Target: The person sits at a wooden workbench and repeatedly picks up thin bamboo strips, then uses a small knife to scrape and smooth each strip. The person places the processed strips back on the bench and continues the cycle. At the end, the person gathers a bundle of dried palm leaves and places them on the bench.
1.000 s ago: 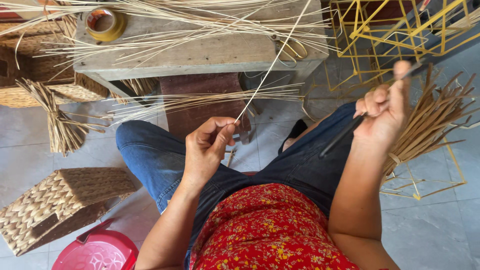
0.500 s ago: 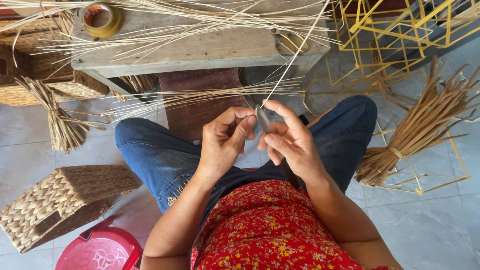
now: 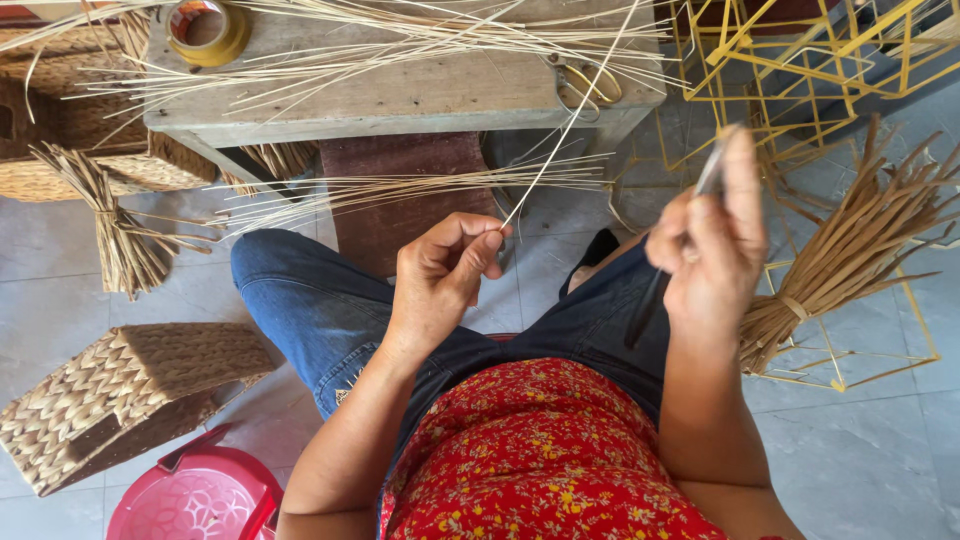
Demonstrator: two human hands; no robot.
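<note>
My left hand (image 3: 445, 272) pinches the lower end of a long pale straw strip (image 3: 570, 120) that slants up to the right over the wooden bench (image 3: 400, 95). My right hand (image 3: 712, 238), raised and motion-blurred at the right, grips a thin dark knife-like tool (image 3: 650, 300) whose end points down toward my lap. I sit in blue jeans and a red flowered top. More pale strips lie fanned across the bench and over my left knee.
A roll of tape (image 3: 205, 30) and scissors (image 3: 590, 85) lie on the bench. A woven box (image 3: 120, 395) and red plastic stool (image 3: 195, 495) stand lower left. Tied reed bundles lie at left (image 3: 115, 225) and right (image 3: 850, 250); yellow wire frames (image 3: 800, 60) stand upper right.
My right hand met the left at the strip half a second ago, then swept back out to the right with the tool. The left hand stayed put, holding the strip.
</note>
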